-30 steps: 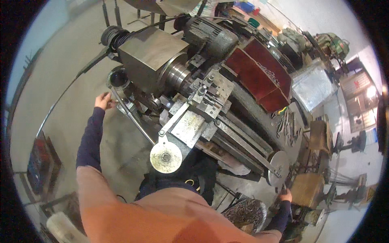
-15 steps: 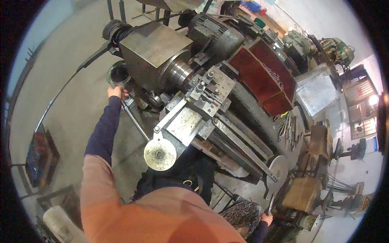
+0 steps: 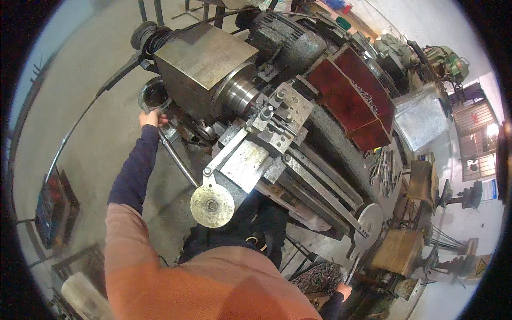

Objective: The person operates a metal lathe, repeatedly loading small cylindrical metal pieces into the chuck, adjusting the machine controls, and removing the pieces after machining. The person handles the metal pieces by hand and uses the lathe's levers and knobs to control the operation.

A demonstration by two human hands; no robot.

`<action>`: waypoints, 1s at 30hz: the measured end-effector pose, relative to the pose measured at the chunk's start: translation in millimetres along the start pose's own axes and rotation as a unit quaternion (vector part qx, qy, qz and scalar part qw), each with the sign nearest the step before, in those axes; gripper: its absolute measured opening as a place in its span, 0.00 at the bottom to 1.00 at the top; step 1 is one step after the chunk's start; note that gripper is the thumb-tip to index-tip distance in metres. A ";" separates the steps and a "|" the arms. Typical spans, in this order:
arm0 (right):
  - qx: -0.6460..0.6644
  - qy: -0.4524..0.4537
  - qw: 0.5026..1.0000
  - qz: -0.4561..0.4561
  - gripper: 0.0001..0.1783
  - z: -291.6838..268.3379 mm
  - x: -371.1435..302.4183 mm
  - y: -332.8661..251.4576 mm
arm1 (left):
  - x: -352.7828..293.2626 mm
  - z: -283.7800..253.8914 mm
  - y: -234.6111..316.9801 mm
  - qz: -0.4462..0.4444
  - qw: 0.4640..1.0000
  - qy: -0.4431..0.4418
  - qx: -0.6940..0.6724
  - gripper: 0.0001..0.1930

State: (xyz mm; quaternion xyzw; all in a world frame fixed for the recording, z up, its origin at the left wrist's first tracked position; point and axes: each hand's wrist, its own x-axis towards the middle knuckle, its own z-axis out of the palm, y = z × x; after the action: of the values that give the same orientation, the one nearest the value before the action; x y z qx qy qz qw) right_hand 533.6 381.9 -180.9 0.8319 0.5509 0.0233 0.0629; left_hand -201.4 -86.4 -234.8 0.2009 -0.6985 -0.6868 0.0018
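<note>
My left hand [image 3: 153,118] is closed around the upper end of a metal lever bar [image 3: 180,161], beside a dark round container [image 3: 154,94]. The bar runs down toward a round metal disc [image 3: 212,206] on the near side of a small lathe. At the lower right, my right hand [image 3: 344,291] is closed on a slim metal lever [image 3: 352,269] below another disc [image 3: 370,220]. A flat linkage bar [image 3: 325,194] joins this disc to the tool slide [image 3: 280,114]. Facing the slide is the lathe's shiny spindle nose [image 3: 241,95], in front of the boxy headstock [image 3: 205,56].
A dark red tray [image 3: 352,98] with small metal pieces stands behind the lathe, near a motor [image 3: 288,45]. Several wrenches [image 3: 383,172] lie to the right. A basket of small dark parts [image 3: 319,278] sits near my right hand. A long curved rod [image 3: 77,125] extends at left.
My right hand and its lever have swung slightly left. My left hand keeps its grip on the bar. The whole view has shifted a little.
</note>
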 end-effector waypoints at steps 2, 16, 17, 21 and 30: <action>0.001 -0.004 1.000 -0.009 0.22 -2.4 -5.1 0.3 | 4.0 -1.2 -3.9 0.019 1.000 -0.019 -0.009 0.15; -0.055 0.095 0.990 -0.090 0.15 2.0 87.2 7.4 | 27.9 -9.1 -14.7 0.117 0.984 0.010 0.136 0.08; -0.077 0.073 0.988 -0.115 0.13 4.9 114.7 7.7 | 42.9 -10.9 -23.3 0.173 0.972 0.005 0.156 0.09; -0.051 0.070 0.987 -0.135 0.20 -23.8 159.6 -16.7 | 36.5 1.3 -20.3 0.237 0.952 -0.028 0.190 0.10; -0.033 0.091 0.984 -0.150 0.16 -6.7 201.0 -22.5 | 53.5 -24.4 -12.8 0.171 0.971 -0.072 0.149 0.10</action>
State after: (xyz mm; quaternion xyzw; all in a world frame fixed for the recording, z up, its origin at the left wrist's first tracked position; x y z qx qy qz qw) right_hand 591.1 576.0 -183.3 0.7319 0.6716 0.1071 0.0423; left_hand -240.2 -124.7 -260.4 0.0270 -0.8150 -0.5775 0.0390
